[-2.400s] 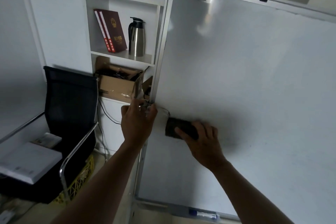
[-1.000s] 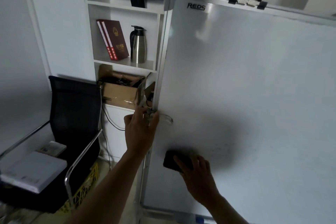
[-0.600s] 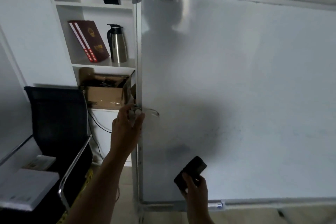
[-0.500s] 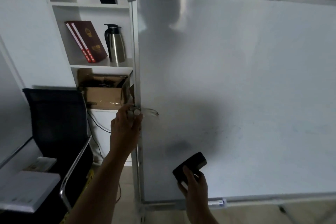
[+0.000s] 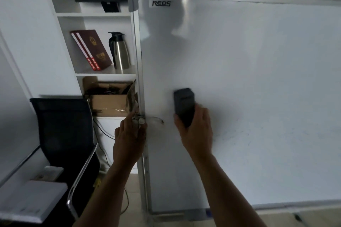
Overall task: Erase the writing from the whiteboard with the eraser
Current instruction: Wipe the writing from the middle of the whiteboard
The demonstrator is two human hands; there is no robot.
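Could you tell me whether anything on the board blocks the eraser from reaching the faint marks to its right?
Nothing visible does. The eraser, held by the right hand, has bare whiteboard between it and the faint marks.

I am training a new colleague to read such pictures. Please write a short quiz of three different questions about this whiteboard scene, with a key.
1. True or false: the right hand holds the black eraser against the whiteboard.
2. What does the left hand grip? A) the steel thermos jug B) the knob at the whiteboard's left frame C) the black mesh chair
3. Fill in: faint marker traces remain to the ___ of the eraser.

Key: 1 true; 2 B; 3 right
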